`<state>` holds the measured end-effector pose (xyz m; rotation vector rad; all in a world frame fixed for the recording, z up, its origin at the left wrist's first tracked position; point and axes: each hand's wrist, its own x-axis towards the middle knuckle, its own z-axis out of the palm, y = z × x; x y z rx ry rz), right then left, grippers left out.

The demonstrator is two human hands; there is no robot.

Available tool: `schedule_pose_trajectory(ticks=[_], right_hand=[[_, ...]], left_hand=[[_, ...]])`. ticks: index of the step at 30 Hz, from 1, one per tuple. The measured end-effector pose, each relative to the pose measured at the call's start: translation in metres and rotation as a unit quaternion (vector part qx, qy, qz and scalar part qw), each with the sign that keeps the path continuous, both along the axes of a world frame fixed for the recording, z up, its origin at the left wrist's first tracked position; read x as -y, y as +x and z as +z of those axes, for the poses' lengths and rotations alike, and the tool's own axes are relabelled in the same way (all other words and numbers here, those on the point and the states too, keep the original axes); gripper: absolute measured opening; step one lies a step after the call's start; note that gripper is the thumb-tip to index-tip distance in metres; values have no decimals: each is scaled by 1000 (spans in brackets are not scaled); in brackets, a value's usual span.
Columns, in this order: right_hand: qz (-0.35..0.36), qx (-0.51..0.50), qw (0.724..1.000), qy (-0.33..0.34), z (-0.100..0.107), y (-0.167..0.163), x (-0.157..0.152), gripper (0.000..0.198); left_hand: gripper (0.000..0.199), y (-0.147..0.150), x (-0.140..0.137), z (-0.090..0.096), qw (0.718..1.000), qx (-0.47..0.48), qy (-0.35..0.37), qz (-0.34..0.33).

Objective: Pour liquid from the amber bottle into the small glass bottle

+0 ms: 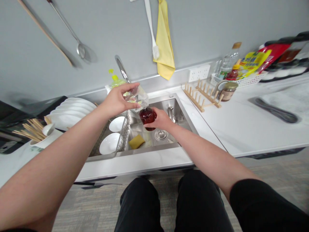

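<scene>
Stretching wide, the white counter (256, 129) leaves room right of the sink (181, 112), whose front rim runs near the counter's edge. A wire rack (123, 137) crowds its left. Over the sink, the left hand (120, 100) pinches a clear container (142, 95) just above the dark red jar (146, 118) (contact unclear) that the right hand's (161, 120) fingers wrap. A yellow sponge (136, 141) lies below.

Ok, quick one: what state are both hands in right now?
Left hand: closed, holding the clear container by its side.
Right hand: closed, holding the dark red jar.
</scene>
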<state>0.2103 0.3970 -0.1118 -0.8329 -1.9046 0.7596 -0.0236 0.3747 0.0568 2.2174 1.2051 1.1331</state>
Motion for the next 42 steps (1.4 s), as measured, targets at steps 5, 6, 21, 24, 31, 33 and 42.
schedule_pose_trajectory(ticks=[5,6,21,24,31,33,42], right_hand=[[-3,-3,1000,8,0,0,0,79],[-2,-5,1000,6,0,0,0,79],[-5,-32,999,-4,-1,0,-2,85],[-2,-40,999,-3,-1,1,-2,84],[-7,-39,999,-9,-1,1,-2,83],[-6,-43,999,-8,-1,1,-2,83],[-6,-53,999,-4,-1,1,-3,85]], left_hand=[[91,3,0,5,1000,-28,11,-5],[90,3,0,6,1000,-26,8,-4],[90,8,-11,11,999,-10,-30,-16],[92,9,-14,13,999,-19,-26,-17],[91,14,-14,17,1000,-15,-14,-16],[91,15,-14,19,1000,-22,-12,-15],[87,24,-11,33,996,-93,5,-6]])
